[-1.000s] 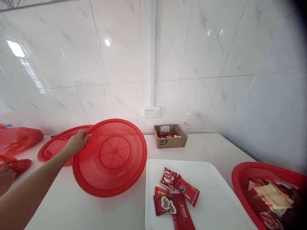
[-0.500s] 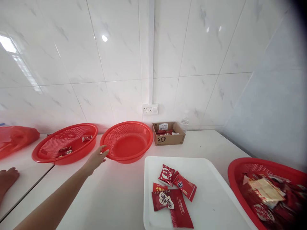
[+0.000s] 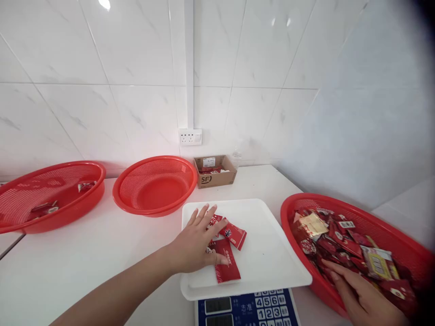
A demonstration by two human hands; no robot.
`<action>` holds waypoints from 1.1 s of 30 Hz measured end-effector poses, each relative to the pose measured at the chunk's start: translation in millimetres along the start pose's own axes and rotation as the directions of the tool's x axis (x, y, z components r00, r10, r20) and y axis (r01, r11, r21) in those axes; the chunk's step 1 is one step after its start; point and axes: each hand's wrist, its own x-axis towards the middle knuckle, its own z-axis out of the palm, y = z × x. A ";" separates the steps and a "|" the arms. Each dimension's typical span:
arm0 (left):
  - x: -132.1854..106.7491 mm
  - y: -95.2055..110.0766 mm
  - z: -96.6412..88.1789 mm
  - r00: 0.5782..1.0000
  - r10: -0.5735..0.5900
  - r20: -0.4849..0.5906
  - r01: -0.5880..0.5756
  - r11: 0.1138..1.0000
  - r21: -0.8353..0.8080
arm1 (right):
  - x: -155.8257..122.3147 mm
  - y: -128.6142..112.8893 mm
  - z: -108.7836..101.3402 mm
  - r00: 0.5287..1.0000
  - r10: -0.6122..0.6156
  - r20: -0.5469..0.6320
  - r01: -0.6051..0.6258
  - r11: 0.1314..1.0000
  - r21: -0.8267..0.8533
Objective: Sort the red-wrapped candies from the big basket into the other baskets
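My left hand (image 3: 195,242) lies open and flat over a few red candy packets (image 3: 227,253) on the white scale tray (image 3: 268,251), fingers spread and touching them. At the lower right, my right hand (image 3: 362,294) reaches into a red basket (image 3: 356,213) heaped with red and gold packets (image 3: 343,244); its fingers are stretched out on the pile and hold nothing that I can see. An empty red basket (image 3: 154,186) stands behind the tray.
A second red basket (image 3: 50,194) with a few packets sits at the far left. A small cardboard box (image 3: 215,170) stands by the tiled wall under a socket (image 3: 190,136). The scale's blue keypad (image 3: 268,308) shows at the bottom edge.
My left hand let go of the empty red basket, which now rests on the counter, and moved right onto the packets on the tray. My right hand has come into view in the full basket.
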 end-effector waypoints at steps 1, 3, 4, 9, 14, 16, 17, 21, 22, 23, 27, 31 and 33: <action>5.6 2.8 2.4 0.999 0.012 0.048 -0.012 1.000 -0.008 | -0.5 -0.2 -0.2 1.000 -0.003 0.005 0.003 1.000 -0.015; 13.6 5.4 5.9 0.992 0.013 0.125 -0.012 1.000 -0.009 | -1.8 -2.3 -1.2 1.000 -0.004 0.008 0.004 0.999 -0.043; 16.2 6.1 7.1 0.990 0.007 0.140 -0.008 1.000 0.002 | -2.5 -3.7 -1.7 1.000 -0.003 0.005 0.004 0.999 -0.051; 19.7 8.5 10.1 1.000 0.011 0.017 -0.013 0.992 0.123 | -5.0 -9.6 -0.7 0.999 -0.046 0.008 0.047 0.997 -0.061; 20.9 9.3 11.9 0.998 0.039 -0.044 -0.033 0.991 0.132 | -5.2 -10.0 0.4 1.000 -0.011 0.006 0.012 0.999 -0.039; 22.8 8.8 10.1 0.996 0.020 -0.083 -0.010 0.993 0.120 | -4.0 -9.3 -0.7 1.000 -0.004 0.008 0.004 1.000 -0.030; 24.1 8.2 8.1 0.994 0.000 -0.112 0.013 0.994 0.111 | -3.2 -8.9 -1.4 1.000 -0.003 0.007 0.004 1.000 -0.026; 30.1 0.3 -9.7 0.956 -0.124 -0.265 0.140 0.989 0.042 | -0.5 -6.6 -3.2 1.000 -0.014 0.002 0.014 1.000 0.006; 31.3 -4.2 -16.6 0.939 -0.157 -0.305 0.172 0.985 0.023 | -0.2 -5.4 -3.1 1.000 -0.021 0.005 0.021 1.000 0.019; 32.2 -10.0 -24.3 0.920 -0.190 -0.343 0.205 0.979 0.008 | -0.1 -4.0 -2.9 1.000 -0.030 0.009 0.030 0.999 0.030; 32.8 -43.3 -57.6 0.828 -0.320 -0.461 0.353 0.935 -0.017 | -0.6 2.7 -1.3 0.997 -0.071 0.028 0.070 0.996 0.054; 27.8 -67.9 -74.0 0.804 -0.397 -0.442 0.438 0.899 -0.011 | -0.7 5.2 0.0 0.996 -0.089 0.029 0.088 0.995 0.047; 22.4 -65.3 -71.0 0.852 -0.377 -0.362 0.406 0.914 0.004 | -0.4 4.5 1.0 0.996 -0.087 0.023 0.086 0.995 0.049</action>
